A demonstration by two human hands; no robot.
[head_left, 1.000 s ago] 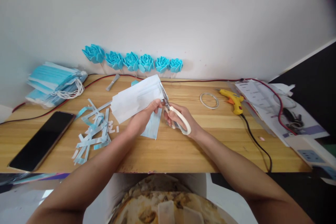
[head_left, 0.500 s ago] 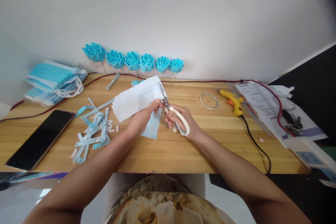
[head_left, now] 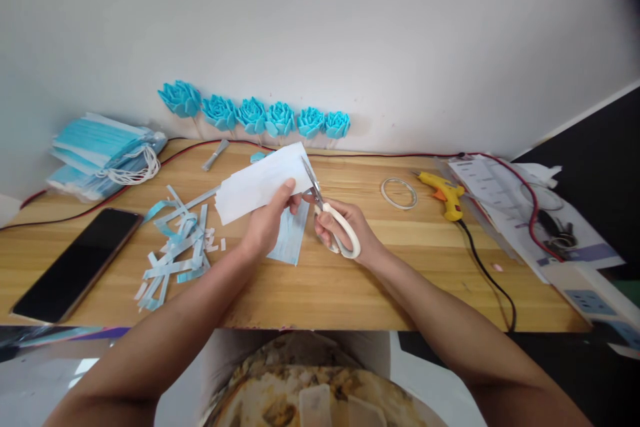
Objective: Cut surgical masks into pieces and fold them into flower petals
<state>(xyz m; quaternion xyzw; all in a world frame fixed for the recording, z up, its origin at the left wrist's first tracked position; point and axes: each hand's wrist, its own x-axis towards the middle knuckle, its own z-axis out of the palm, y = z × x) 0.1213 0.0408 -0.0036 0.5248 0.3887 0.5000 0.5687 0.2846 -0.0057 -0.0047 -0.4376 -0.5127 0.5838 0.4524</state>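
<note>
Between thumb and fingers, my left hand pinches a white layered sheet that looks like mask fabric. My right hand is wrapped round the white handles of a pair of scissors. The blades are at the right end of the sheet, one across its face. Below my left hand, a pale blue piece of mask fabric lies on the table, partly covered. A heap of cut blue and white strips lies left of my left forearm.
Several blue fabric roses stand along the wall. Stacked face masks and a phone are at the left. A tape ring, yellow glue gun, papers with keys and a power strip lie right on the wooden table.
My left hand has shifted slightly left and down along the sheet, its thumb now flat on the face. The sheet has tilted a little; the scissors stay at its right end.
</note>
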